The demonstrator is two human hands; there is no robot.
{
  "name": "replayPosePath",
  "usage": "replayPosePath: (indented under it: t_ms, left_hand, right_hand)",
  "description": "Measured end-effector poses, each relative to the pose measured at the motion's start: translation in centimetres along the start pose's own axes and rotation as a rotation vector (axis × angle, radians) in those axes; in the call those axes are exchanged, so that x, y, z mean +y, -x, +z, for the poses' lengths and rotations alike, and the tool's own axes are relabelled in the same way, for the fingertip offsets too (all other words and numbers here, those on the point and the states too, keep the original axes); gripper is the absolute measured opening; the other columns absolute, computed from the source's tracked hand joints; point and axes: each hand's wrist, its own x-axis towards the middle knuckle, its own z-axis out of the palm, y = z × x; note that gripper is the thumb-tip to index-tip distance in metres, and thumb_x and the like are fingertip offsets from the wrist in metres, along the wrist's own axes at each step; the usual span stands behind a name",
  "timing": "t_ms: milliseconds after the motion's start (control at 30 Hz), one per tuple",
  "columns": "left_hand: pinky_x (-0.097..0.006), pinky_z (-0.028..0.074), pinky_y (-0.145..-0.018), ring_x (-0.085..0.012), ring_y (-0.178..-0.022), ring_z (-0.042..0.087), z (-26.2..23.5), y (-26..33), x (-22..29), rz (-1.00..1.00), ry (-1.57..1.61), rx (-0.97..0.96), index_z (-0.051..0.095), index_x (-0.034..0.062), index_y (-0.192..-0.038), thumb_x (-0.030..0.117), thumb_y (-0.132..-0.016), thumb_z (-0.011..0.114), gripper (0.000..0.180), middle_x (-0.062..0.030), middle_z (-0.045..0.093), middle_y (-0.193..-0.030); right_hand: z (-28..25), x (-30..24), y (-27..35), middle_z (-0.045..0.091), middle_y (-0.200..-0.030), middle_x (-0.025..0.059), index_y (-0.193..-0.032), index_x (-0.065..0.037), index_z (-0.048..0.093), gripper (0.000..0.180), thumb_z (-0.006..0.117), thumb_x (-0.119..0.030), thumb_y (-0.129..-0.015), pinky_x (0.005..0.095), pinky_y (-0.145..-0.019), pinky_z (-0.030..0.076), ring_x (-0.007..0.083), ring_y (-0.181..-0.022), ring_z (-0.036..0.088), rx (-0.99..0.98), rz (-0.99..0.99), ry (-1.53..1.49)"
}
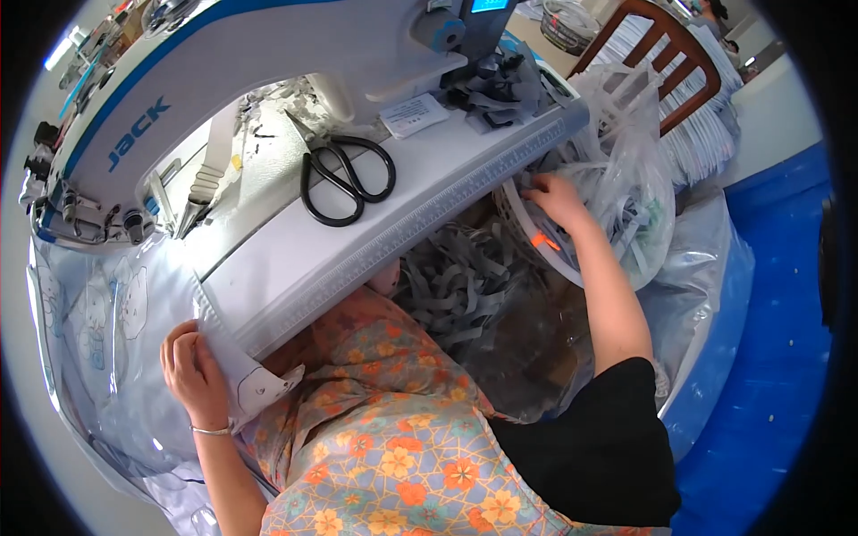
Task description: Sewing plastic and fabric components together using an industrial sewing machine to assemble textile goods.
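At the lower left my left hand (192, 368) lies on white fabric (255, 386) printed with animal faces, near its edge. Its fingers are bent together and closed on the cloth. My right hand (556, 202) reaches right, over the rim of a white basket (511, 210) lined with a clear plastic bag (648, 179). Its fingers are curled inward, and what they hold, if anything, is too small to make out. Below that wrist an orange piece (543, 242) sits at the basket's rim. Grey fabric strips (465, 277) lie heaped beneath the machine table.
A white and blue sewing machine (223, 67) stands over the table (268, 234), whose front edge bears a ruler. Black-handled scissors (347, 179), a white label card (413, 115) and dark scraps (500, 89) lie on it. Behind the basket are a brown chair (666, 54) and stacked white pieces (706, 134).
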Motion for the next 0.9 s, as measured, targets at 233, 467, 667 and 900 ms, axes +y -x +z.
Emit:
replayPosePath:
  t_ms: [233, 467, 667, 900]
  left_hand:
    - [-0.041, 0.048, -0.085, -0.0328, -0.094, 0.061, 0.5, -0.2, 0.1, 0.035, -0.015, -0.002, 0.059, -0.0002, -0.091, -0.001, -0.090, 0.056, 0.003, -0.0143, 0.067, -0.106]
    - [-0.041, 0.048, -0.085, -0.0334, -0.094, 0.061, 0.1, -0.5, -0.3, 0.052, -0.011, 0.021, 0.059, 0.0012, -0.090, -0.001, -0.089, 0.057, 0.003, -0.0141, 0.067, -0.105]
    - [-0.042, 0.049, -0.088, -0.0335, -0.101, 0.064, -2.2, -1.4, -1.0, 0.025, 0.012, -0.060, 0.060, 0.0020, -0.088, -0.002, -0.084, 0.059, 0.006, -0.0129, 0.069, -0.107]
    - [-0.033, 0.051, -0.082, -0.0239, -0.093, 0.068, -5.2, -6.7, -0.8, -0.350, 0.554, -0.056, 0.056, -0.0013, -0.093, 0.003, -0.094, 0.055, 0.005, -0.0112, 0.073, -0.106]
  right_hand:
    - [-1.3, -0.2, 4.8, 0.069, -0.105, 0.0171, -0.111, -0.003, 0.069, 0.025, 0.064, -0.019, -0.093, 0.0397, -0.083, 0.052, 0.0389, -0.096, 0.065, 0.543, -0.229, 0.203]
    - [-6.7, -5.8, 6.5, 0.058, -0.076, -0.0036, -0.095, -0.004, 0.070, 0.015, 0.065, -0.018, -0.095, 0.0228, -0.063, 0.040, 0.0032, -0.072, 0.051, 0.644, 0.023, -0.363]
    - [-6.2, -17.7, 9.8, 0.060, -0.080, -0.0072, -0.106, -0.008, 0.072, 0.016, 0.063, -0.017, -0.096, 0.0204, -0.060, 0.035, 0.0009, -0.073, 0.050, 0.265, -0.228, -0.721]
    - [4.3, -35.8, 6.8, 0.067, -0.091, 0.0026, -0.108, -0.011, 0.072, 0.019, 0.059, -0.005, -0.095, 0.0288, -0.057, 0.043, 0.0143, -0.072, 0.059, 0.721, -1.013, -0.330]
